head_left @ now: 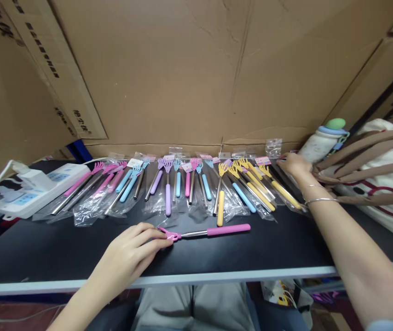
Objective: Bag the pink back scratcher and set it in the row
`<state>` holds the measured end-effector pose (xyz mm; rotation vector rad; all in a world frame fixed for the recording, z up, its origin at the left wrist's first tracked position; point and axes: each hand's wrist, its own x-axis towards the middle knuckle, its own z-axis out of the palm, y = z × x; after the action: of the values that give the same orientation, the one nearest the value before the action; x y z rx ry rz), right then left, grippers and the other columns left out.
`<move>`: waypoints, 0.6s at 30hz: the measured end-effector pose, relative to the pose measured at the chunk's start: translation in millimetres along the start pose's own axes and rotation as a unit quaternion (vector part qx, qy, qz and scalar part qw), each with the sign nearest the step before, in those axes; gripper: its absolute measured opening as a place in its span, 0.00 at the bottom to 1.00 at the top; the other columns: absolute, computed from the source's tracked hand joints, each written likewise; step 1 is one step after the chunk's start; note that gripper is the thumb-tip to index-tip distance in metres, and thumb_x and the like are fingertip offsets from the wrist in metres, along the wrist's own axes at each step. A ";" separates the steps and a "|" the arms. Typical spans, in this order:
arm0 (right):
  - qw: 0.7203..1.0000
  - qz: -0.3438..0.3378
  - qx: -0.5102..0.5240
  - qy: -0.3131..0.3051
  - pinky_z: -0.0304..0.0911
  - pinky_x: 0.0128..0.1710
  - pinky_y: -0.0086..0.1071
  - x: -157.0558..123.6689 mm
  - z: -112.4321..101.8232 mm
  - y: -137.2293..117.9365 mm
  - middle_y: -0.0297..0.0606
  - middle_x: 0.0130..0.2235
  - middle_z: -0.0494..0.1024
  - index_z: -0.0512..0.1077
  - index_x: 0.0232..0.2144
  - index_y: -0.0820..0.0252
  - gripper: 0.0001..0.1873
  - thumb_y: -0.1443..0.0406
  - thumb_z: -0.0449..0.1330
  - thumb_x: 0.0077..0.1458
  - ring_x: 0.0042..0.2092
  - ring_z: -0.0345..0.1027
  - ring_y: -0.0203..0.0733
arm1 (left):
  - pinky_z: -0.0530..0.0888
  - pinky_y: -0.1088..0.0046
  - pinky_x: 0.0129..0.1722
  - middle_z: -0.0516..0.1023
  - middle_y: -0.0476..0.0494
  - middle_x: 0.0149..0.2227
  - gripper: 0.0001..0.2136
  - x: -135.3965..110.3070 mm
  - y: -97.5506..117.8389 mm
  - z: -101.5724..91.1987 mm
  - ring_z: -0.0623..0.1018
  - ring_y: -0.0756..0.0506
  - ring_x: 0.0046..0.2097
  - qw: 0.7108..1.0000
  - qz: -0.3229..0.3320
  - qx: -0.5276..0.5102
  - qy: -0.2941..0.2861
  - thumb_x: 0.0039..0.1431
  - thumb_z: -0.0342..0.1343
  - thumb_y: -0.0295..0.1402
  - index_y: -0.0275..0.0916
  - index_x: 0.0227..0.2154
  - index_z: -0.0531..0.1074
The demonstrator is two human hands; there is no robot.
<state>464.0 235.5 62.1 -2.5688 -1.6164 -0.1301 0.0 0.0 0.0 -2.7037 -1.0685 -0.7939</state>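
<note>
A pink back scratcher with a metal shaft lies crosswise near the table's front. My left hand pinches its claw head between thumb and fingers. At the back right, my right hand reaches beside a white bottle, its fingers curled together. What they hold, if anything, is hidden. Behind the pink scratcher runs a row of back scratchers in clear plastic bags with small cards: pink ones at the left, purple and blue ones in the middle, yellow ones at the right.
A white power strip with plugs stands at the left. On the right are the white bottle with a green-topped lid and a cloth bag with brown straps. A cardboard wall closes off the back of the black table.
</note>
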 end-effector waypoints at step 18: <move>0.931 -0.204 0.107 0.284 0.50 0.32 0.32 -83.7 -70.9 -11.8 0.45 0.44 0.76 0.71 0.45 0.60 0.19 0.55 0.54 0.57 0.44 0.67 0.41 | 0.69 0.73 0.43 0.78 0.50 0.40 0.10 9.6 -7.5 -8.9 0.73 0.49 0.43 0.999 -0.015 -0.025 -0.017 0.63 0.48 0.28 0.45 0.42 0.73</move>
<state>416.0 156.4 122.3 -1.7682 -1.7608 -0.6248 -3.0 8.6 12.0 -2.7588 -1.1148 -0.7922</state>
